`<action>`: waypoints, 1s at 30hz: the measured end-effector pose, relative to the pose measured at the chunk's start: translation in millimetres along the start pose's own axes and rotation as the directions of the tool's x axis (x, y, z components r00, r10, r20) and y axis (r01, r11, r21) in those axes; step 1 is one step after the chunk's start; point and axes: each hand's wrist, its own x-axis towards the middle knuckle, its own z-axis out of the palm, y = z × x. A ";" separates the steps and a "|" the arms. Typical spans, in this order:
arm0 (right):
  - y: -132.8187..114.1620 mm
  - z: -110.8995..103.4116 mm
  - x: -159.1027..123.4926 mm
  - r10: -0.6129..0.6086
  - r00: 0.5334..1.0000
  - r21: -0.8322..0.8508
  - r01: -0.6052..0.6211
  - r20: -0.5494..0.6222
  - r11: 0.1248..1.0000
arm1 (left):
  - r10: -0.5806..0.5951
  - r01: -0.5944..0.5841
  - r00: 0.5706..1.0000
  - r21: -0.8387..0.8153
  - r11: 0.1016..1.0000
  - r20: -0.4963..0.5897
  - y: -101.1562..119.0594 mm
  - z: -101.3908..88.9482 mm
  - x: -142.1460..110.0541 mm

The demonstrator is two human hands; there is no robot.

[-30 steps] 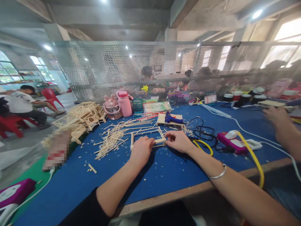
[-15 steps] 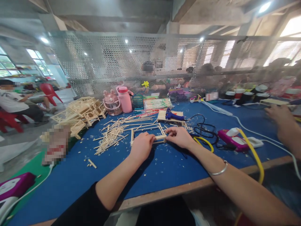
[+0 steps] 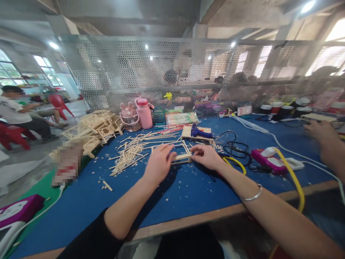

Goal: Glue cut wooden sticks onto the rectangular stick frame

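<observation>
A small frame of thin wooden sticks (image 3: 183, 157) stands on the blue tabletop in front of me. Over its left side is my left hand (image 3: 159, 162), finger and thumb apart with nothing visible between them; it hides that end of the frame. At the right end, my right hand (image 3: 207, 157) has its thumb and fingers closed on the frame's corner. Just behind, a blue glue gun (image 3: 201, 132) lies across a flat wooden-stick piece (image 3: 186, 131). Loose sticks (image 3: 129, 156) are heaped to the left of the frame.
Finished-looking stick structures (image 3: 94, 127) are piled at the left edge. A pink bottle (image 3: 145, 114) and a clear pink jug (image 3: 130, 118) stand by the perforated screen (image 3: 107, 64). A purple power strip (image 3: 265, 160) with cables lies right, near another person's hand (image 3: 320, 135).
My left hand has loosened from the frame's front bar, shifting slightly left and up as its finger and thumb spread. My right hand stays at the corner.
</observation>
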 end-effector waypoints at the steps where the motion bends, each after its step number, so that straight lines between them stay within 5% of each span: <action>1: 0.3 -0.4 0.3 0.000 1.000 0.012 0.000 -0.006 1.000 | -0.031 0.027 0.993 -0.039 0.999 -0.110 -8.9 -9.7 -0.1; 3: 1.6 -1.2 1.1 0.005 1.000 0.031 -0.005 -0.022 1.000 | -0.215 0.195 0.940 -0.098 0.976 -0.266 -32.8 -28.4 -1.4; 4: 2.6 -1.6 1.5 0.010 0.999 0.037 -0.009 -0.031 0.999 | -0.345 0.316 0.903 -0.146 0.937 -0.257 -46.4 -35.7 -2.8; 6: 4.7 -2.0 2.5 0.024 0.998 0.044 -0.022 -0.050 0.999 | -0.602 0.564 0.796 -0.278 0.777 -0.069 -71.9 -43.6 -6.6; 8: 6.3 -2.1 3.3 0.048 0.996 0.049 -0.045 -0.069 0.998 | -0.665 0.650 0.743 -0.321 0.688 0.080 -89.0 -42.9 -10.6; 11: 6.5 -3.0 3.7 0.087 0.992 0.052 -0.083 -0.089 0.995 | -0.629 0.664 0.743 -0.365 0.652 0.228 -92.6 -34.4 -14.4; 18: 0.4 -6.4 0.8 0.083 0.991 0.013 -0.082 -0.103 0.997 | -0.473 0.657 0.747 -0.412 0.631 0.467 -60.7 -29.1 -19.7; 25: 4.3 -0.8 -1.8 -0.014 0.988 0.063 0.004 0.152 0.998 | -0.408 0.673 0.713 -0.393 0.626 0.570 -57.4 -30.3 -23.5; 30: 7.1 1.4 -2.2 -0.058 0.983 0.068 0.047 0.172 0.997 | -0.393 0.698 0.687 -0.404 0.592 0.611 -65.2 -28.5 -23.3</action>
